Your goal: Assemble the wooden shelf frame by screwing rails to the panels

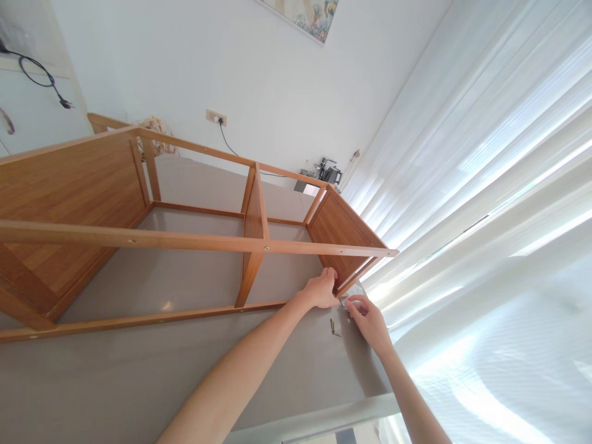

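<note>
A wooden shelf frame [198, 239] lies on its side on the grey tabletop [277, 357], with solid panels at its ends and one across the middle. My left hand [322, 290] is wrapped round its lower right corner, at the foot of the end panel [342, 231]. Just right of that corner, my right hand [367, 319] has its thumb and fingers drawn together in a pinch. Whatever lies between those fingertips is too small to make out. Below both hands, a few small screws [333, 328] rest on the tabletop.
Sheer white curtains [485, 203] hang close along the right side. At the far table end stand a dark kettle [332, 175] and other small appliances. A cord runs from the wall socket [216, 117]. Behind the frame sits a tangled bundle [157, 132]. A black plug cable [46, 77] hangs at left.
</note>
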Action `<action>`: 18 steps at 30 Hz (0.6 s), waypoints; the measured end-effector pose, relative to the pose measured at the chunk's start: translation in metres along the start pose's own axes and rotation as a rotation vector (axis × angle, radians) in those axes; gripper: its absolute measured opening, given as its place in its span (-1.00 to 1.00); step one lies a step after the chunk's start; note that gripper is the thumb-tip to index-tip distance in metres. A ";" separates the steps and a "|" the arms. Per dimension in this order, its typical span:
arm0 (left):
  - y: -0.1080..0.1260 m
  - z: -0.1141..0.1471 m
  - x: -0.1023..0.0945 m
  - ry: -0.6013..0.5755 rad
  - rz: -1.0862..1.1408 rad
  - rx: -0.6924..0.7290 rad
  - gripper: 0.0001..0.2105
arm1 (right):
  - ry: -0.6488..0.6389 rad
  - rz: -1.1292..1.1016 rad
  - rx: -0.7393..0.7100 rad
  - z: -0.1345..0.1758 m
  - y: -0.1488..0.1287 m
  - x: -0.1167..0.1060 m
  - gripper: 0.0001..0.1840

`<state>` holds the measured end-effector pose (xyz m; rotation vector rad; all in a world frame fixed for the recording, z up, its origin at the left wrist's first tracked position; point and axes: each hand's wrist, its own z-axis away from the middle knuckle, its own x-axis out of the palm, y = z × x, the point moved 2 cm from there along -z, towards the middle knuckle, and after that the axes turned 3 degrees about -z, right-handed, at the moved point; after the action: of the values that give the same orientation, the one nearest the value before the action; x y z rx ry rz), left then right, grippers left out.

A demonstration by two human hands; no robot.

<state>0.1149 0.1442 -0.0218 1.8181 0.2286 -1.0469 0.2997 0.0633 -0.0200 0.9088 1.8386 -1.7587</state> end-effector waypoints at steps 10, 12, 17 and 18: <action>0.001 0.000 -0.002 -0.008 -0.002 0.001 -0.48 | -0.021 -0.099 0.039 0.004 0.004 -0.004 -0.54; 0.001 0.000 -0.002 -0.008 -0.001 0.000 -0.48 | -0.014 -0.093 0.050 0.004 0.005 -0.005 -0.55; 0.002 0.001 -0.003 -0.013 -0.001 -0.005 -0.48 | 0.000 -0.153 0.106 0.003 0.007 -0.006 -0.52; 0.002 0.001 -0.003 -0.014 -0.001 -0.007 -0.48 | 0.009 -0.169 0.128 0.004 0.007 -0.006 -0.51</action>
<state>0.1135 0.1433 -0.0185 1.8038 0.2253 -1.0577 0.3084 0.0586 -0.0211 0.8307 1.8745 -1.9969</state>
